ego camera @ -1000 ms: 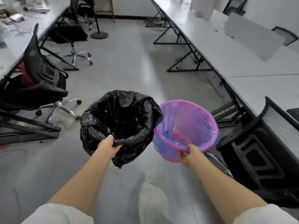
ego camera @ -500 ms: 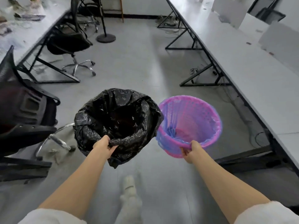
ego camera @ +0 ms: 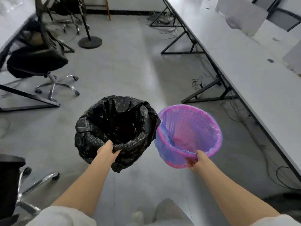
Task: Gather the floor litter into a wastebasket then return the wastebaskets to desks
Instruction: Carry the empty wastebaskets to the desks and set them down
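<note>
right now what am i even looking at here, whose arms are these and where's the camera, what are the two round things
There is no machine here. The camera sits on a person's head and looks forward and down, so the two bare arms reaching in from the bottom are that person's own.

The left hand grips the near rim of a wastebasket lined with a black bag. The right hand pinches the near rim of a pink mesh wastebasket with a bluish liner. Both are carried above the floor, side by side, and their rims look to be touching or nearly so.

Below is a grey office floor. A long white desk runs along the right, with cables trailing under it. Black office chairs stand on the left, and a round stand base sits farther back.
</note>
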Demonstrator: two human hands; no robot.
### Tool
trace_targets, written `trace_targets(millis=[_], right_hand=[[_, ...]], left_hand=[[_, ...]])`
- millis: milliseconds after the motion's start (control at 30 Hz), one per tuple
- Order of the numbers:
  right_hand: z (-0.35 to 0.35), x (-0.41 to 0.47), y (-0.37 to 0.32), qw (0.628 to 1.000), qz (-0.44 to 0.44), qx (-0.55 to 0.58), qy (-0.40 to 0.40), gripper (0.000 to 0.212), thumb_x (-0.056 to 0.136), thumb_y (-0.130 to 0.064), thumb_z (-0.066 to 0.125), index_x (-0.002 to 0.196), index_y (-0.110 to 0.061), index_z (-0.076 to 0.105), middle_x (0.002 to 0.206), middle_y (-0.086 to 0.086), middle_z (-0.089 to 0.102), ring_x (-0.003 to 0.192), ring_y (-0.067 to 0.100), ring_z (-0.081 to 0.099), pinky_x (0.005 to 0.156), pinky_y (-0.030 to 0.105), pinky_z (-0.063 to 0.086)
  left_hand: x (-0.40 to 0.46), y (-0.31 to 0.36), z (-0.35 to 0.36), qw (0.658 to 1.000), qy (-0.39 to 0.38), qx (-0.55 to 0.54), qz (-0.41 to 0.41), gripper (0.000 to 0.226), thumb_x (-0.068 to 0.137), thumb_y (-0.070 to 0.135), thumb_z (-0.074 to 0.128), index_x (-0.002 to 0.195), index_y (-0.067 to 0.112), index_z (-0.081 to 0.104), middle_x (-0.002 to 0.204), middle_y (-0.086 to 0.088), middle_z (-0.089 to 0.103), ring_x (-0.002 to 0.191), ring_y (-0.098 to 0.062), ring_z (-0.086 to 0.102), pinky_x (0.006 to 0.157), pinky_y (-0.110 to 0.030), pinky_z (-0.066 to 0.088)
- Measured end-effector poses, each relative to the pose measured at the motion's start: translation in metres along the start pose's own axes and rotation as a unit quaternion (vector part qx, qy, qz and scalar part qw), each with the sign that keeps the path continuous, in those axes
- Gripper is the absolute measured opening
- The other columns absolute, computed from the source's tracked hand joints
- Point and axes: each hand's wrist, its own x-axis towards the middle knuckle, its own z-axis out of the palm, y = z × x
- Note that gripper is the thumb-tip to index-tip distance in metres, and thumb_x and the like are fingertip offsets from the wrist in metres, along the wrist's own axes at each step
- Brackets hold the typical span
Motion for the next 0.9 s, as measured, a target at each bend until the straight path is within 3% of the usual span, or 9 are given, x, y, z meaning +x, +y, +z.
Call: trace_targets(millis=[33, 100, 300, 400, 567, 700, 767, 833, 900], right_hand=[[0.018, 0.013, -0.017, 1.000, -0.003, 0.002, -0.001, 0.016, 0.090, -0.013, 0.043, 0.075, -0.012, 0.046, 0.028, 0.005, 0.054, 0.026, 0.020, 0.056, 0.037, 0.027, 0.053], [0.058, 0.042, -0.050, 1.000, 0.001, -0.003, -0.002, 0.016, 0.089, -0.011, 0.043, 0.073, -0.011, 0.045, 0.027, 0.005, 0.052, 0.020, 0.016, 0.051, 0.028, 0.030, 0.047], [0.194, 0.133, -0.156, 1.000, 0.014, 0.000, -0.017, 0.018, 0.089, -0.007, 0.040, 0.072, -0.010, 0.045, 0.026, 0.005, 0.051, 0.018, 0.015, 0.049, 0.022, 0.028, 0.042], [0.255, 0.164, -0.214, 0.999, 0.021, 0.011, -0.026, 0.021, 0.091, -0.006, 0.039, 0.071, -0.010, 0.044, 0.025, 0.003, 0.050, 0.018, 0.014, 0.049, 0.021, 0.025, 0.040], [0.358, 0.199, -0.297, 0.999, 0.009, 0.021, -0.036, 0.022, 0.093, -0.005, 0.036, 0.073, -0.010, 0.043, 0.027, 0.002, 0.053, 0.042, 0.019, 0.060, 0.023, 0.023, 0.042], [0.435, 0.242, -0.347, 0.999, 0.012, -0.001, -0.031, 0.023, 0.095, -0.008, 0.035, 0.073, -0.008, 0.041, 0.028, 0.004, 0.053, 0.022, 0.013, 0.053, 0.022, 0.021, 0.039], [0.472, 0.269, -0.366, 1.000, 0.014, -0.008, -0.017, 0.016, 0.095, -0.007, 0.035, 0.091, -0.001, 0.049, 0.045, 0.008, 0.062, 0.037, 0.019, 0.059, 0.023, 0.020, 0.041], [0.513, 0.318, -0.379, 1.000, 0.020, -0.007, 0.011, 0.036, 0.093, -0.005, 0.036, 0.127, -0.003, 0.047, 0.088, 0.015, 0.068, 0.056, 0.021, 0.055, 0.030, 0.024, 0.048], [0.547, 0.361, -0.386, 0.999, 0.015, -0.001, 0.049, 0.048, 0.091, -0.002, 0.036, 0.138, -0.006, 0.040, 0.125, 0.017, 0.060, 0.061, 0.021, 0.052, 0.047, 0.035, 0.056]], left_hand=[[0.009, 0.014, 0.025, 1.000, 0.002, 0.009, 0.003, 0.038, 0.090, 0.007, 0.054, 0.128, 0.007, 0.049, 0.130, -0.017, 0.053, 0.113, -0.034, 0.057, 0.075, -0.037, 0.055], [0.034, 0.039, 0.075, 1.000, 0.000, 0.021, 0.003, 0.038, 0.091, 0.007, 0.053, 0.128, 0.009, 0.048, 0.131, -0.018, 0.052, 0.115, -0.034, 0.056, 0.080, -0.038, 0.055], [0.107, 0.105, 0.232, 0.999, 0.003, 0.027, -0.018, 0.041, 0.090, 0.007, 0.053, 0.131, 0.009, 0.046, 0.133, -0.018, 0.049, 0.116, -0.035, 0.055, 0.080, -0.038, 0.055], [0.136, 0.143, 0.307, 0.999, 0.006, 0.015, -0.036, 0.042, 0.090, 0.006, 0.052, 0.131, 0.008, 0.046, 0.134, -0.016, 0.048, 0.117, -0.035, 0.054, 0.072, -0.037, 0.055], [0.172, 0.207, 0.411, 0.999, 0.026, 0.005, -0.036, 0.042, 0.090, 0.006, 0.052, 0.132, 0.007, 0.044, 0.134, -0.018, 0.048, 0.117, -0.037, 0.053, 0.085, -0.041, 0.054], [0.217, 0.254, 0.488, 0.999, 0.029, 0.002, -0.038, 0.039, 0.091, 0.005, 0.050, 0.129, 0.004, 0.045, 0.127, -0.018, 0.050, 0.116, -0.035, 0.054, 0.087, -0.041, 0.053], [0.246, 0.274, 0.525, 0.999, 0.031, 0.011, -0.040, 0.031, 0.092, 0.005, 0.050, 0.122, 0.003, 0.047, 0.119, -0.018, 0.051, 0.116, -0.035, 0.055, 0.088, -0.040, 0.053], [0.291, 0.291, 0.564, 0.998, 0.037, 0.016, -0.053, 0.021, 0.092, 0.006, 0.050, 0.113, 0.003, 0.046, 0.117, -0.018, 0.053, 0.114, -0.035, 0.056, 0.090, -0.040, 0.053], [0.331, 0.302, 0.598, 0.997, 0.040, 0.017, -0.059, 0.019, 0.092, 0.006, 0.049, 0.111, 0.003, 0.046, 0.124, -0.018, 0.054, 0.108, -0.033, 0.057, 0.087, -0.039, 0.053]])
